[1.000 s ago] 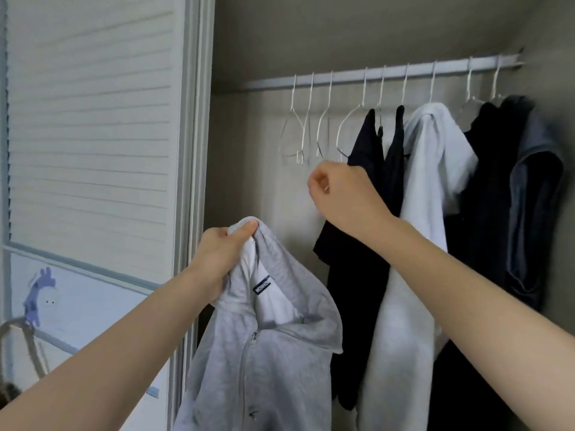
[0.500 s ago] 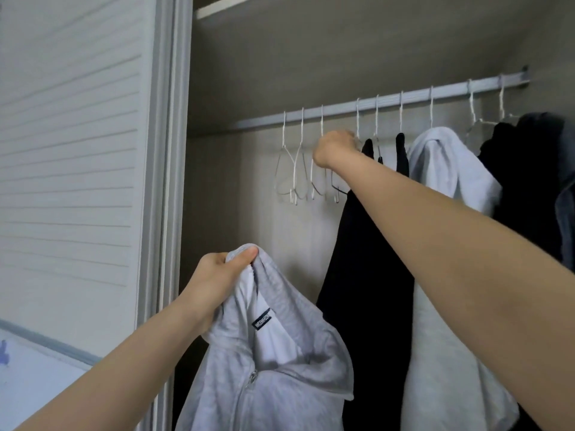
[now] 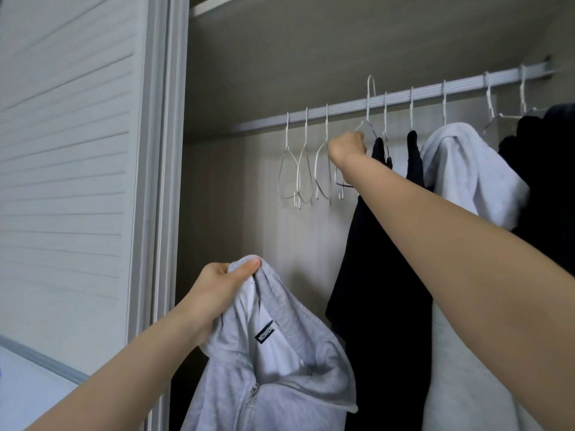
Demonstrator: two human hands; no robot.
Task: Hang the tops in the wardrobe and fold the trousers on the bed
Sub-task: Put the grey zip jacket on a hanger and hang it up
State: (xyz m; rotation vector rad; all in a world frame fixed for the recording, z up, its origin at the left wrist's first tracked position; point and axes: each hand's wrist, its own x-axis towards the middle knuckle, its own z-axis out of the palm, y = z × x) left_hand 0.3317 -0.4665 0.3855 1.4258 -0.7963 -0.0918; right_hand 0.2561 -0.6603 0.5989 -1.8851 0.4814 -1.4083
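A grey zip-up hoodie [image 3: 280,368] hangs from my left hand [image 3: 217,290], which grips it at the hood, low in front of the open wardrobe. My right hand [image 3: 347,149] is raised to the wardrobe rail [image 3: 420,94] and closed on a white wire hanger [image 3: 370,104]. That hanger's hook stands above the rail, lifted clear of it. Three empty wire hangers [image 3: 303,163] hang on the rail just left of my right hand.
Right of my hand hang a black top [image 3: 382,259], a white hoodie [image 3: 460,169] and dark clothes [image 3: 547,169] at the far right. A slatted white sliding door [image 3: 77,150] closes off the left side. The wardrobe's back wall [image 3: 236,197] shows behind the empty hangers.
My right hand rose from chest height to the rail, closed on a wire hanger and lifted its hook above the rail. The left hand kept holding the grey hoodie.
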